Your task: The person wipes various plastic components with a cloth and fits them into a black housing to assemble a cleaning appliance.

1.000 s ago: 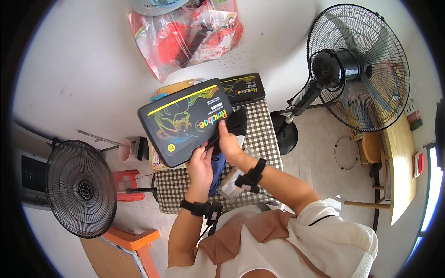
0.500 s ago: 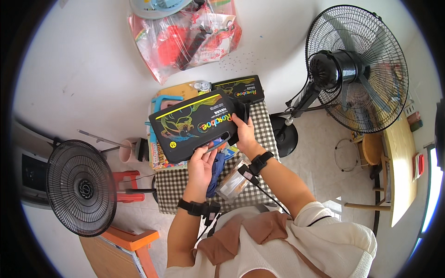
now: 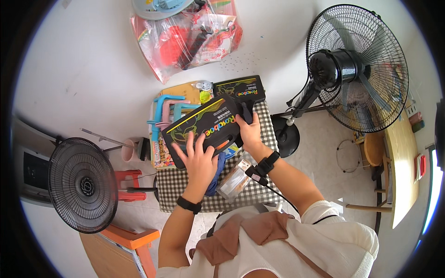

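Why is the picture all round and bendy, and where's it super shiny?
In the head view, the fisheye lens bends edges, like those of the wooden desk, and leaves black corners; same view: glare whitens the window-like strip far right and glints off the clear plastic packet; the held black case looks fairly sharp there.

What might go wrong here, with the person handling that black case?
The left hand is spread over the black case rather than wrapped around it, so the case might tip if the right hand slips at its end.

The case's edge is close to the blue and pink plastic pieces and might knock them.

An arm could brush the clear packet off the checkered table.
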Available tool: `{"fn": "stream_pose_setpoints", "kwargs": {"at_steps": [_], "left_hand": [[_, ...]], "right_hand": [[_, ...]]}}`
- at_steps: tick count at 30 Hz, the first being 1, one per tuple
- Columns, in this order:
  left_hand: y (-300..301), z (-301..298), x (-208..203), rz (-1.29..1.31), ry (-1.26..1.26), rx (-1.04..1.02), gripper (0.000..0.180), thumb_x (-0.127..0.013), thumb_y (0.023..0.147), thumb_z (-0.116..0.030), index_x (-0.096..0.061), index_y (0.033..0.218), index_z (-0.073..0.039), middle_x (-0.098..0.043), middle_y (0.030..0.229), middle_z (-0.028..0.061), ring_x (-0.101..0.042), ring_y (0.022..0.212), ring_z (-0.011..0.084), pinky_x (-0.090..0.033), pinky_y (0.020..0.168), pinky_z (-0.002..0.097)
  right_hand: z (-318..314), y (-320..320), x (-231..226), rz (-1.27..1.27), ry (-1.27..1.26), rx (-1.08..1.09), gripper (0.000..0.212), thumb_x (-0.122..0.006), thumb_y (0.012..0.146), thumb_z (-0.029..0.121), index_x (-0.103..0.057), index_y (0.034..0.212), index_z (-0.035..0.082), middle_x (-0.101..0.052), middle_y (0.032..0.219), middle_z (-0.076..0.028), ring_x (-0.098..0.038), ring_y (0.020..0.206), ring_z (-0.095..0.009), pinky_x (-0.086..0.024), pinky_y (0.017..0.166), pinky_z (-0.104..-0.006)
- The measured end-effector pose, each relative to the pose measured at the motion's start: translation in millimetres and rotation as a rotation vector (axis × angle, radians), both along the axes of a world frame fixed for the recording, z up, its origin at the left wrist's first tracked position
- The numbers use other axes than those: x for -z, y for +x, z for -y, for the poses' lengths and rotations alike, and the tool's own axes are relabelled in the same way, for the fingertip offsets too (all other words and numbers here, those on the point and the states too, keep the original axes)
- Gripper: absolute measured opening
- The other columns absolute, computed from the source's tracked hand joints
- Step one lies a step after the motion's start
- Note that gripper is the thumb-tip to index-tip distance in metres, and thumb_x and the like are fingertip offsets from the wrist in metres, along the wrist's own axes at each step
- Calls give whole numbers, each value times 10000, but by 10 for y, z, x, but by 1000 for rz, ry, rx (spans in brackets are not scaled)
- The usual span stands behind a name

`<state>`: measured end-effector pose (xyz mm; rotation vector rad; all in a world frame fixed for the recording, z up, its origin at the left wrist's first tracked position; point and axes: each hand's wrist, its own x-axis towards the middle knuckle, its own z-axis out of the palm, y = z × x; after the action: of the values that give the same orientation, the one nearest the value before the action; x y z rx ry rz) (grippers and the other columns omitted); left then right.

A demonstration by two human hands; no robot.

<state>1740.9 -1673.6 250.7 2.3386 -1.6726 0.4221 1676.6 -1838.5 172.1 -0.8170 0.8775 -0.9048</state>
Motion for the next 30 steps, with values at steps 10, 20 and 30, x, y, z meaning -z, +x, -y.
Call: {"fn": "stream_pose_setpoints", "kwargs": {"at_steps": [10,20,30], "left_hand": [[66,21,4,-851,-323,-144,269,-595,895,-241,-610,941,23,-624,798,119,-578,696,202,-451,636,314],[-192,72,122,-1531,-811,-145,345,-413,981,-301,-563,1097,-13,-618,1013,67,-584,934,154,-478,766,284],[-450,233,-77,-1579,-966,-411,496,-356,992,-413,-432,620,-93,-494,691,10,-416,652,106,-334,615,240]], "right_hand": [[41,-136,-452,-116,-478,5,444,-523,919,307,-496,1232,-6,-444,1265,-142,-444,1137,-248,-377,926,-318],[-676,-571,-648,-457,-1403,-494,777,-689,690,247,-374,1391,360,-106,1533,-120,-5,1372,-487,-39,986,-740],[-536,-420,-851,-533,-1462,-391,806,-731,640,269,-403,1369,372,-120,1529,-138,-18,1371,-489,-32,968,-751]]}}
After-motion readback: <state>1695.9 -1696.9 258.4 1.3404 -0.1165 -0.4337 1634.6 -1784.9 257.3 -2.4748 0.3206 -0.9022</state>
